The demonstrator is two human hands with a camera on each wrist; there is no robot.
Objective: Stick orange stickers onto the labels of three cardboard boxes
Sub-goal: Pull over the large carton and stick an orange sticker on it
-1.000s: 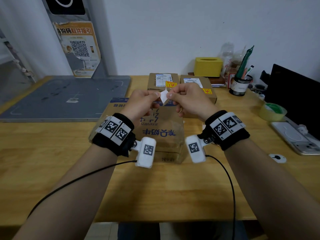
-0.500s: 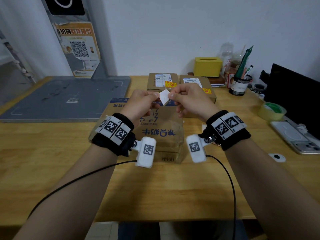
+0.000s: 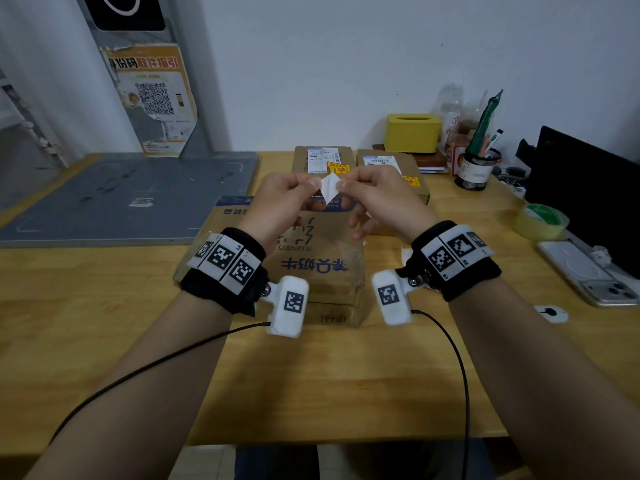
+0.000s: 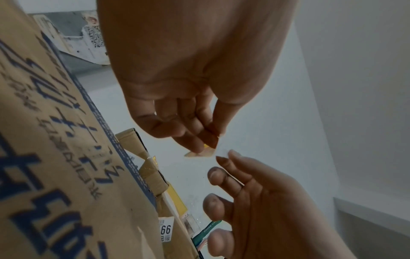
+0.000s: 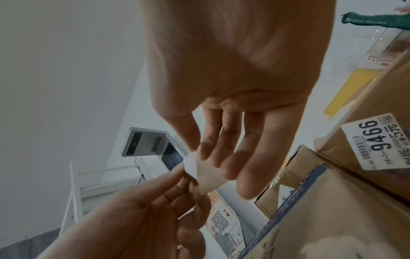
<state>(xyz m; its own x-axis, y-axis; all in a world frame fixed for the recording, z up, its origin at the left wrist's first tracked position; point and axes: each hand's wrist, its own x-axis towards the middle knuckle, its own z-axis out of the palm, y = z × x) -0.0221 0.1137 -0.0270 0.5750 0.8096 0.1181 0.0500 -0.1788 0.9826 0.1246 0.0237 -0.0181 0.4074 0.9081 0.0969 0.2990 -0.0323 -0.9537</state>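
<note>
Both hands are raised above the large cardboard box (image 3: 311, 258) lying nearest on the wooden surface (image 3: 86, 306), working a small white sticker backing (image 3: 329, 188) between them. The left hand (image 3: 280, 206) pinches one edge of it between thumb and curled fingertips; the right hand (image 3: 377, 202) pinches the opposite edge with thumb and forefinger, its other fingers loosely extended. In the left wrist view a sliver of orange shows at the left fingertips (image 4: 199, 147), so the sticker seems to be partly separated from its paper, though how far is hard to tell. The step in hand looks like peeling the third sticker: the two smaller boxes behind, the left one (image 3: 322, 161) and the right one (image 3: 391, 168), each already carry an orange sticker (image 3: 337, 168) on or beside their white shipping labels. The near box shows no orange sticker, and its label is not clearly seen in the head view. Next, the peel would need finishing, then the freed sticker carried down and pressed flat onto that box's label.
</note>
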